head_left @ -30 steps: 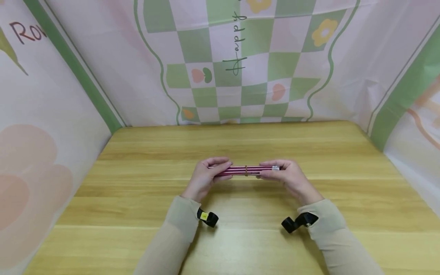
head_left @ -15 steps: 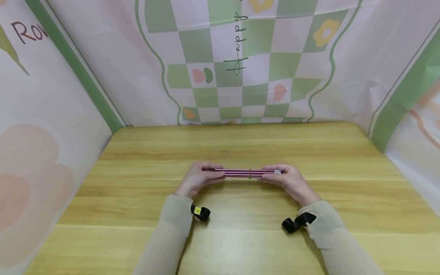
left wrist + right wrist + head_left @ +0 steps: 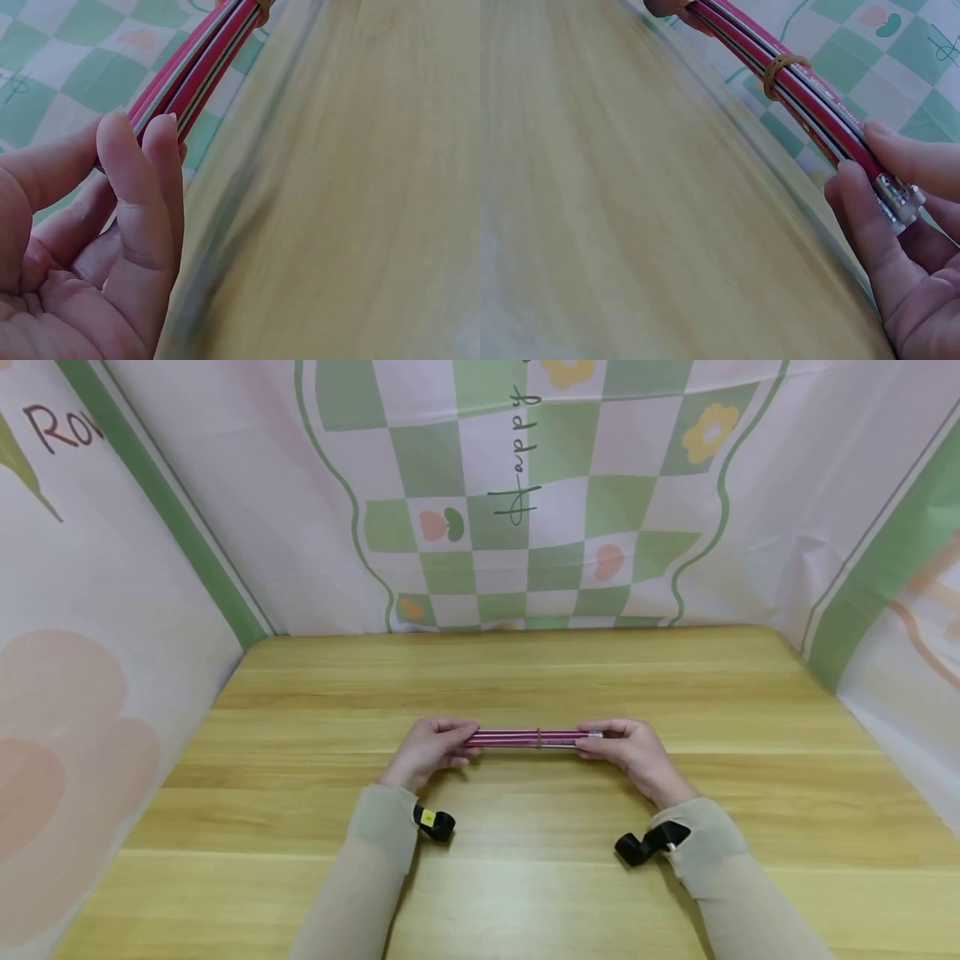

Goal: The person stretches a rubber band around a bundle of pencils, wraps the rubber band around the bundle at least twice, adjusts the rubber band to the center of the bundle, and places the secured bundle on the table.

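A bundle of several red-and-silver striped pencils (image 3: 510,738) is held level above the table between both hands. A tan rubber band (image 3: 778,75) is wound round it near the middle. My left hand (image 3: 431,750) pinches the left end between thumb and fingers; that end is hidden by the fingers. At the other end, my right hand (image 3: 626,752) pinches the bundle just beside the metal ferrules and white erasers (image 3: 901,204), which show in the right wrist view. In the left wrist view the pencils (image 3: 195,67) run up and away from the fingertips.
The light wood table (image 3: 525,860) spreads under both hands. Behind it hangs a green-and-white checked cloth (image 3: 495,518), with more printed cloth (image 3: 97,710) at the left side. Black camera mounts (image 3: 435,823) sit on both wrists above beige sleeves.
My left hand has drawn left and slightly down, and its fingers have shifted on the pencils toward their end. The bundle has lowered a little; my right hand keeps its hold.
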Demonstrator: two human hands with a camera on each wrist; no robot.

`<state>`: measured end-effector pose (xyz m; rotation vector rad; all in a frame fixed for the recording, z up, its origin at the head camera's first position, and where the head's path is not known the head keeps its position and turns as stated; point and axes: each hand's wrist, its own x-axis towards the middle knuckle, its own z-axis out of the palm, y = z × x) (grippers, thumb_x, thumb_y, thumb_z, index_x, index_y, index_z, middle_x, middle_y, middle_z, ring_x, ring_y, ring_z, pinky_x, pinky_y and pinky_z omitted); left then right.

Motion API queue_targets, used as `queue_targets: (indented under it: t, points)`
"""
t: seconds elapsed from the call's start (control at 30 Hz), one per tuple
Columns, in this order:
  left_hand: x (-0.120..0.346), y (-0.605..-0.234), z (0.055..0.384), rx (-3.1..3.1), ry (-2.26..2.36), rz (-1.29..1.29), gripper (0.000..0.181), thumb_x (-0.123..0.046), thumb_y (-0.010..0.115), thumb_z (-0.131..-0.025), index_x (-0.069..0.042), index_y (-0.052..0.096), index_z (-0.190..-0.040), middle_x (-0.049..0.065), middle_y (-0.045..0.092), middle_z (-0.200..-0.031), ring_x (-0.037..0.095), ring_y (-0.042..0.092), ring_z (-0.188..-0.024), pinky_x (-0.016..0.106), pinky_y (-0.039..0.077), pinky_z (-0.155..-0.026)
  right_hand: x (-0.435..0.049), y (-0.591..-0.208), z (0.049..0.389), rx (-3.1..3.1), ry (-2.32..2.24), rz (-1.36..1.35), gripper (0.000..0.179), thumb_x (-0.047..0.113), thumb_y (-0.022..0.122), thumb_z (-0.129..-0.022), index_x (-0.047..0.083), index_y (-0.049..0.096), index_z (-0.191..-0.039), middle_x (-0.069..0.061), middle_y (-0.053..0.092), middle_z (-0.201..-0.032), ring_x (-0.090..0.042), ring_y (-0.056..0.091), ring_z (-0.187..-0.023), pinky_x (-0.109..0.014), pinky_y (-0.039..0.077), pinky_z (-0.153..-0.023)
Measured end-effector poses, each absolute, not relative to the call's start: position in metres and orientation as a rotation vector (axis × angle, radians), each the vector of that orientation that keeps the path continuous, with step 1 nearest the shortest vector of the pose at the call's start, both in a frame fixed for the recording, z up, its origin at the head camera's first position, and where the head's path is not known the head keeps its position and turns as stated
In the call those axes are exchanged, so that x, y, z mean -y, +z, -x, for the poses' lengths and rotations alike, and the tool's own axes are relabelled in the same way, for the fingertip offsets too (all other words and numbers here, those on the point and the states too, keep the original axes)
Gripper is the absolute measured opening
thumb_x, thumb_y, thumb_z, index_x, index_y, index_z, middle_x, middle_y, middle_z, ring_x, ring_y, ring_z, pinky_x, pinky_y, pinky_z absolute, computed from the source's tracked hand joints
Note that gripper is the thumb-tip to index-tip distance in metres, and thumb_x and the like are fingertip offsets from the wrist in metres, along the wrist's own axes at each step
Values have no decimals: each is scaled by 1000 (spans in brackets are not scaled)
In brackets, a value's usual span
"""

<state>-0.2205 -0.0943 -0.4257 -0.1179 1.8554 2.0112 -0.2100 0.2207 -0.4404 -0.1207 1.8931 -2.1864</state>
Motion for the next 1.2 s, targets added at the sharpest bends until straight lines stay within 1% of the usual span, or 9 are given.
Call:
queue_targets:
  t: [0.1, 0.23, 0.37, 0.53, 0.63, 0.8, 0.9, 1.03, 1.2]
  points:
    - [94, -427, 221, -1864, 1990, 116, 28, -12, 66, -96, 4, 67, -119, 8, 72, -95, 12, 71, -73, 18, 61, -61, -220, -441, 211, -2034, -2100, 113, 24, -3, 73, -85, 1, 74, -108, 4, 73, -93, -10, 70, -79, -23, 64, -75]
    - [94, -428, 220, -1886, 1961, 122, 27, -13, 66, -96, 2, 67, -118, 6, 72, -92, 11, 70, -71, 18, 59, -60, -219, -442, 212, -2183, -1989, 120, 33, 2, 75, -86, -10, 68, -116, 10, 73, -90, -7, 68, -75, -21, 63, -69]
    - [93, -429, 219, -1923, 1930, 136, 27, -16, 67, -95, 1, 68, -117, 4, 72, -86, 10, 69, -67, 16, 55, -55, -219, -443, 212, -2215, -1948, 116, 40, 3, 75, -85, -15, 63, -119, 10, 73, -89, -7, 68, -73, -22, 63, -65]
    - [91, -428, 218, -1940, 1922, 131, 27, -14, 67, -95, 3, 68, -116, 5, 73, -82, 9, 69, -65, 15, 55, -54, -218, -442, 211, -2242, -1911, 87, 46, 4, 75, -85, -16, 59, -123, 7, 73, -91, -7, 68, -71, -22, 63, -63]
    - [90, -430, 218, -1939, 1928, 128, 27, -13, 67, -96, 4, 67, -116, 5, 72, -81, 9, 69, -66, 15, 57, -54, -218, -441, 210, -2261, -1897, 73, 47, 5, 76, -85, -15, 59, -124, 5, 74, -92, -7, 67, -69, -22, 62, -63]
    - [88, -431, 219, -1952, 1927, 153, 26, -13, 66, -96, 4, 67, -115, 5, 71, -81, 10, 69, -65, 16, 57, -54, -216, -442, 210, -2273, -1897, 105, 45, 5, 77, -84, -16, 61, -121, 11, 74, -90, -5, 69, -74, -21, 63, -67]
    - [88, -431, 218, -1955, 1930, 169, 26, -12, 66, -96, 4, 67, -115, 3, 70, -80, 10, 69, -64, 16, 58, -54, -215, -443, 210, -2289, -1885, 128, 43, 6, 76, -85, -15, 62, -120, 14, 74, -92, -4, 69, -78, -21, 63, -70]
    - [87, -431, 218, -1949, 1939, 174, 26, -12, 66, -95, 5, 67, -115, 3, 69, -81, 10, 69, -65, 16, 59, -54, -215, -443, 210, -2310, -1868, 122, 41, 9, 75, -87, -14, 64, -119, 11, 74, -97, -4, 68, -80, -22, 63, -72]
    - [86, -431, 218, -1942, 1953, 161, 26, -10, 66, -95, 6, 66, -115, 4, 69, -83, 10, 69, -65, 17, 60, -55, -214, -443, 209, -2333, -1857, 103, 40, 12, 75, -88, -13, 65, -118, 7, 75, -97, -4, 68, -81, -22, 63, -72]
